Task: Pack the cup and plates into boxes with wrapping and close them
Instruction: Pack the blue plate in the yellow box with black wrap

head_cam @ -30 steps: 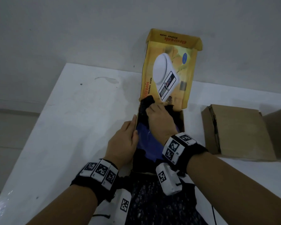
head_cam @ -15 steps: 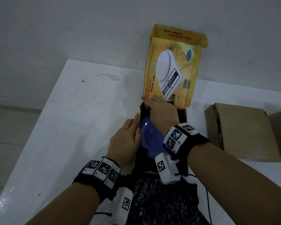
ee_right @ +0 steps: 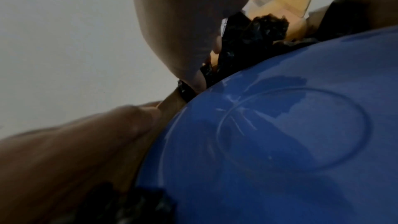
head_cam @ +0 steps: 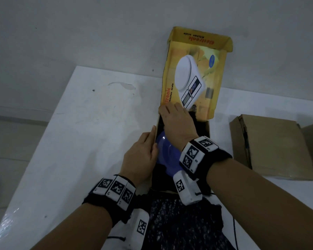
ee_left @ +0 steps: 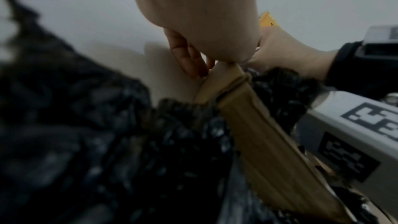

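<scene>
— So, what is the right hand (head_cam: 177, 127) doing?

— It is reaching into the yellow box (head_cam: 207, 131), palm down, fingers going into the black wrapping (head_cam: 201, 123) at the far end, just under the raised lid (head_cam: 193, 73). Whether it is pinching the wrapping, I cannot tell.

— And the blue plate (head_cam: 165, 152)?

— It is lying inside the box on the wrapping, directly beneath the right wrist, touching the left thumb side.

— The left hand (head_cam: 140, 156)?

— It is pressing flat, fingers straight, against the box's left wall. More black wrapping is spilling out behind both wrists. A brown carton (head_cam: 271, 147) is sitting well right of the right arm.
</scene>
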Motion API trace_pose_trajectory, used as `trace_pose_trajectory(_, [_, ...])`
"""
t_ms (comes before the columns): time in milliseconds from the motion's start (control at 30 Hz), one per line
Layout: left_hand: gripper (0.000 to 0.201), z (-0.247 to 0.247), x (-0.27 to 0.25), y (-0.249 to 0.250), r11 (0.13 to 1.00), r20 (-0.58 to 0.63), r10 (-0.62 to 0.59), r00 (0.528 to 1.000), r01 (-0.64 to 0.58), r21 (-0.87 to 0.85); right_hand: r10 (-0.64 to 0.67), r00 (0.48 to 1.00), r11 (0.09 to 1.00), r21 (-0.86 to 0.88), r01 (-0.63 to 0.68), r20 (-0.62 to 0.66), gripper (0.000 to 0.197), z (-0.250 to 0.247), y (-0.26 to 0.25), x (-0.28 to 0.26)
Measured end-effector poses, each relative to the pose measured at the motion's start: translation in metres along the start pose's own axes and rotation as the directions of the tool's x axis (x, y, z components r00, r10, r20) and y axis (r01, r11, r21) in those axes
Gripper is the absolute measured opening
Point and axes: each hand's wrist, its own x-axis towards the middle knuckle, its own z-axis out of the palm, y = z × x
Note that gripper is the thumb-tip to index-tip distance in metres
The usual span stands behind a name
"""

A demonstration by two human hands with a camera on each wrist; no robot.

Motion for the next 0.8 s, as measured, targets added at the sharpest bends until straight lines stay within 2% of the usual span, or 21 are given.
trace_pose_trajectory(67, [0.058,0.000,0.000,0.000,1.000,0.003,0.002,1.000,-0.002,0.010,-0.014,0.998,1.000,0.023,0.012,0.065,0.036,-0.004,-0.007,-0.002])
trace_pose_trajectory(167, [0.062,0.001,0.001,0.000,1.000,0.001,0.002,1.000,-0.002,0.016,0.042,0.976,0.999,-0.012,-0.040,0.213,0.046,-0.004,-0.003,-0.005])
trace_pose_trajectory(267, [0.066,0.002,0.001,-0.001,1.000,-0.005,-0.004,1.000,0.004,0.006,0.029,0.966,0.999,0.030,-0.038,0.258,0.059,-0.004,0.001,-0.008])
trace_pose_trajectory(333, [0.067,0.003,0.001,-0.002,1.000,-0.008,-0.006,1.000,0.006,-0.005,-0.028,0.973,0.999,0.041,0.019,0.231,0.064,-0.008,0.008,-0.010])
trace_pose_trajectory(367, [0.067,0.003,0.001,-0.002,1.000,-0.009,-0.004,1.000,0.004,-0.007,-0.043,0.983,0.999,0.001,0.043,0.180,0.060,-0.009,0.013,-0.013])
trace_pose_trajectory(467, [0.067,0.002,0.000,-0.001,1.000,-0.013,0.001,1.000,-0.001,-0.010,0.048,0.998,0.993,-0.104,-0.051,-0.030,0.033,-0.001,0.027,-0.025])
trace_pose_trajectory(500, [0.067,0.002,0.000,-0.001,1.000,-0.010,0.002,1.000,-0.002,-0.013,0.078,0.997,0.988,-0.131,-0.081,-0.028,0.027,0.000,0.029,-0.029])
trace_pose_trajectory(567, [0.067,0.002,0.000,-0.001,1.000,-0.002,0.005,1.000,-0.005,-0.016,0.093,0.995,0.981,-0.173,-0.087,0.030,0.023,0.002,0.031,-0.036])
trace_pose_trajectory(633, [0.063,0.002,0.000,-0.002,1.000,-0.005,0.007,1.000,-0.007,-0.008,0.090,0.993,0.981,-0.178,-0.074,0.080,0.037,0.005,0.034,-0.037])
trace_pose_trajectory(700, [0.060,0.002,0.000,-0.002,1.000,-0.004,0.001,1.000,-0.001,-0.008,0.080,0.989,0.989,-0.136,-0.063,0.124,0.046,0.005,0.033,-0.037])
trace_pose_trajectory(800, [0.061,0.002,0.000,-0.003,1.000,-0.003,0.000,1.000,0.000,-0.016,0.075,0.960,0.997,-0.049,-0.064,0.270,0.044,0.006,0.039,-0.036])
